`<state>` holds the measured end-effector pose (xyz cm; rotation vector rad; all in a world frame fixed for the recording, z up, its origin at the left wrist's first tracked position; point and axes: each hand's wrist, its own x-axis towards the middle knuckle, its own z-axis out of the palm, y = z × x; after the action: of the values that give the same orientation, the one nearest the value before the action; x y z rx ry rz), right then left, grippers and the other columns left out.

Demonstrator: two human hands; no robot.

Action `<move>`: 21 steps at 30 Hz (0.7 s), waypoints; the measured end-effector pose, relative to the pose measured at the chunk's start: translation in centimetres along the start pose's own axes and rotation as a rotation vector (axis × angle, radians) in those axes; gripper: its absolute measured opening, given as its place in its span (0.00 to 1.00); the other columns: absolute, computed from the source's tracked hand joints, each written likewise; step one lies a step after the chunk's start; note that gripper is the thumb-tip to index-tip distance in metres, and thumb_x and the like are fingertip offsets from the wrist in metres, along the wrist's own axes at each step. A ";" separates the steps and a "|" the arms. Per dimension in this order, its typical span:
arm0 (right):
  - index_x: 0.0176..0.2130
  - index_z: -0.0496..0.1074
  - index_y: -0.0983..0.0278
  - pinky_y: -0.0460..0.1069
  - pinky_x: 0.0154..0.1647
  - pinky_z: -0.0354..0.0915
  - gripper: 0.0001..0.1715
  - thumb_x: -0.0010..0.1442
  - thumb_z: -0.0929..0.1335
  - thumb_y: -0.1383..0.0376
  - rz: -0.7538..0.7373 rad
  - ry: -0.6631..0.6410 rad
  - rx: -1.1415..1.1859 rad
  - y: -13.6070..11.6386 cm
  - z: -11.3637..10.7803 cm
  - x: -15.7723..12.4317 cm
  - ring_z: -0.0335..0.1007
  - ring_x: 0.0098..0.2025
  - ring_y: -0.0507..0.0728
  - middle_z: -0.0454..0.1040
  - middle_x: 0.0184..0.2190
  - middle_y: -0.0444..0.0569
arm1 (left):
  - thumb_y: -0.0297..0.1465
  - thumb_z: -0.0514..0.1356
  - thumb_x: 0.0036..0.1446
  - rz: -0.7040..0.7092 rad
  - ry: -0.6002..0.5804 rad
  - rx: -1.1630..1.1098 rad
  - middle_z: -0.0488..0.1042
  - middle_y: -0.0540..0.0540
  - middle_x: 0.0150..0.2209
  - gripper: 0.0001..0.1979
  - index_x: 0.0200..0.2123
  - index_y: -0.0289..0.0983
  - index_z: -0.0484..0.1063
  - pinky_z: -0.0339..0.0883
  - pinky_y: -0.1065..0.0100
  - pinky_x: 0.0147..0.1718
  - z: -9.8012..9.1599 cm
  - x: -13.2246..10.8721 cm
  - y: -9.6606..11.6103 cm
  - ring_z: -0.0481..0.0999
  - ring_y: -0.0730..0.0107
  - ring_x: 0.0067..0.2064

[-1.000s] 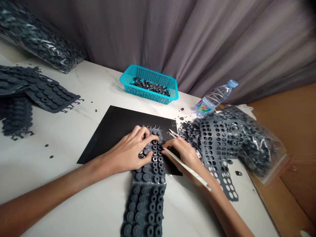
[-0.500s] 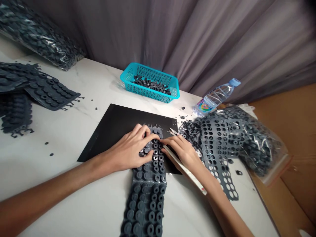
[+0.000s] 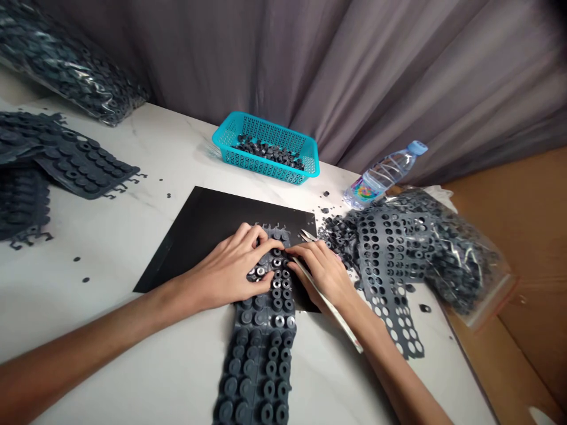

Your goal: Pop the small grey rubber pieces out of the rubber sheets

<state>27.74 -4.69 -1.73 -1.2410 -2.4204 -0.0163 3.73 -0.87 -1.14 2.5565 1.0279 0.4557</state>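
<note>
A long dark grey rubber sheet (image 3: pixel 259 354) with rows of round, ring-like moulded pieces runs from the near edge onto a black mat (image 3: pixel 177 236). My left hand (image 3: pixel 237 265) lies across its far part, fingers curled, with the index finger and thumb gripping the sheet. At its right edge, my right hand (image 3: pixel 321 271) pinches with thumb and index finger; the exact spot between the tips is hidden. A narrow white strip (image 3: pixel 336 319) runs along my right thumb towards the wrist. Pointed metal tips (image 3: pixel 306 235) of a tool show beyond the right knuckles, the remainder hidden.
A turquoise basket (image 3: pixel 266 170) of small dark pieces stands at the back. To the right are a water bottle (image 3: pixel 385 174), loose pieces (image 3: pixel 343 236), a punched-out sheet (image 3: pixel 376 254) and a plastic bag (image 3: pixel 469 277). More sheets (image 3: pixel 84 165) and a full bag (image 3: pixel 75 65) lie left.
The whole view has shifted slightly, with things appearing a little further left. Both hands keep nearly the same hold on the rubber sheet.
</note>
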 end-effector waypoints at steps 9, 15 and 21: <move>0.51 0.69 0.63 0.58 0.49 0.68 0.16 0.76 0.60 0.57 0.563 0.278 -0.032 1.0 -0.8 -0.4 0.70 0.45 0.63 0.74 0.45 0.55 | 0.38 0.59 0.64 -0.041 -0.013 -0.107 0.66 0.46 0.51 0.21 0.59 0.51 0.65 0.72 0.52 0.51 0.4 -0.1 -0.5 0.67 0.57 0.53; 0.57 0.66 0.64 0.58 0.48 0.68 0.19 0.75 0.59 0.57 0.543 0.210 -0.046 2.3 -2.0 -1.0 0.71 0.45 0.63 0.73 0.45 0.56 | 0.35 0.59 0.63 0.004 0.034 -0.104 0.63 0.43 0.56 0.27 0.65 0.48 0.61 0.70 0.49 0.56 0.5 -0.3 -0.5 0.64 0.53 0.58; 0.51 0.69 0.59 0.50 0.38 0.69 0.12 0.73 0.65 0.56 0.379 0.051 0.348 0.2 -1.5 -0.2 0.69 0.33 0.55 0.74 0.37 0.47 | 0.33 0.60 0.61 0.080 0.039 -0.106 0.62 0.43 0.65 0.30 0.66 0.46 0.59 0.58 0.44 0.65 0.4 0.0 -0.8 0.57 0.49 0.66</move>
<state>28.52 -4.96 -0.48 -1.4801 -1.9976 0.4564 3.39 -0.36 -1.82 2.5100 0.8923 0.5683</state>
